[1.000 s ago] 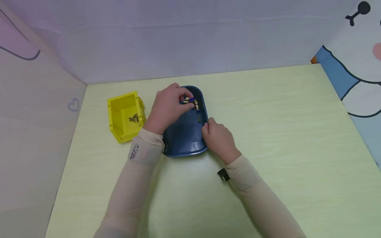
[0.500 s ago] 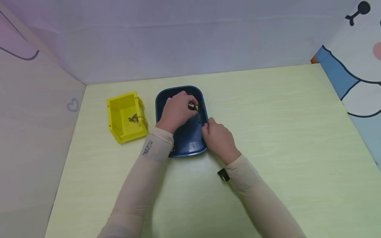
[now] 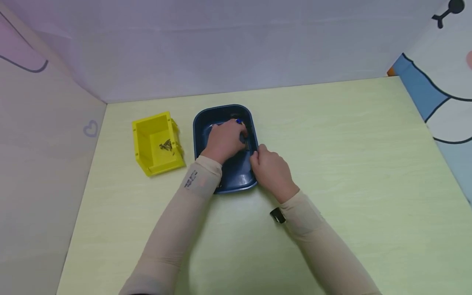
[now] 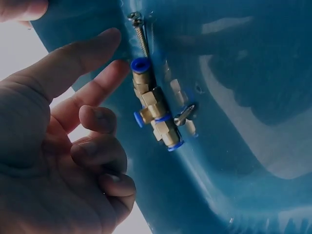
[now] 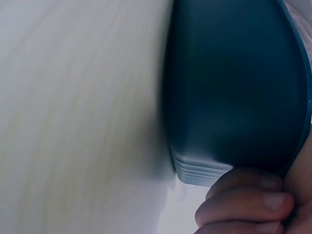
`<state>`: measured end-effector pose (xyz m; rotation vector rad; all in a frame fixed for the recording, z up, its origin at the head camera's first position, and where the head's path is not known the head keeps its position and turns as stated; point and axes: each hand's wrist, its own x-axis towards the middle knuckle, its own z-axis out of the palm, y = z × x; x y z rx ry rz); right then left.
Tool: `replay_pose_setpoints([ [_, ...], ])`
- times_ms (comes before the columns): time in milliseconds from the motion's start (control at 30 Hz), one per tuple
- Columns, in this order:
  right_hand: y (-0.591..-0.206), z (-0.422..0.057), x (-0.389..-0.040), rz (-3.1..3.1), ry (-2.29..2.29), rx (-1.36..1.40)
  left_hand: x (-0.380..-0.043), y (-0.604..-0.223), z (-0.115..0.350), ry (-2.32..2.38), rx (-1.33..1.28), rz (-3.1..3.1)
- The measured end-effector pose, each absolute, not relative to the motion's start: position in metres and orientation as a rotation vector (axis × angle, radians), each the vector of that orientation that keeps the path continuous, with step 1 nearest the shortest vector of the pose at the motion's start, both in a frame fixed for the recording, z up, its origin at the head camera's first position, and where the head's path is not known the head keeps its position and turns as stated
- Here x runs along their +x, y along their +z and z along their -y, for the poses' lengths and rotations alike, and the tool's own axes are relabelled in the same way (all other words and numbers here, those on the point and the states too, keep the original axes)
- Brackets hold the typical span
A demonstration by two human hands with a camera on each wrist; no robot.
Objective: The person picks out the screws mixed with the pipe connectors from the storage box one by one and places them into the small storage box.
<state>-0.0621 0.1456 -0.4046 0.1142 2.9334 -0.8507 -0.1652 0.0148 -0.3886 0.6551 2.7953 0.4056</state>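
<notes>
Your left grip (image 3: 225, 140) is hovering inside the dark tray (image 3: 236, 176), thumb and forefinger apart and pinching nothing. A long screw (image 4: 141, 40) is lying just beyond its thumb tip, brass fittings (image 4: 155, 108) just past its forefinger, a shorter screw (image 4: 184, 116) on their far side. Your right grip (image 3: 273, 173) is clamping the tray's edge. I'm judging the long screw light, hard and perhaps slippery, so you're safest pinching mid-shank; the fittings are probably weighing more.
</notes>
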Motion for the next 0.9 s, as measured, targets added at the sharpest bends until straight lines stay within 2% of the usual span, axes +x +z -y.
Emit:
replay_pose_setpoints([
  [467,-0.405,-0.145,-0.062,-2.955,-0.843,0.105,-0.161,-0.393,-0.024,0.197,0.639,-2.818],
  [900,-0.405,-0.146,-0.062,-2.957,-0.835,0.097,-0.16,-0.394,-0.025,0.199,0.6,-2.789],
])
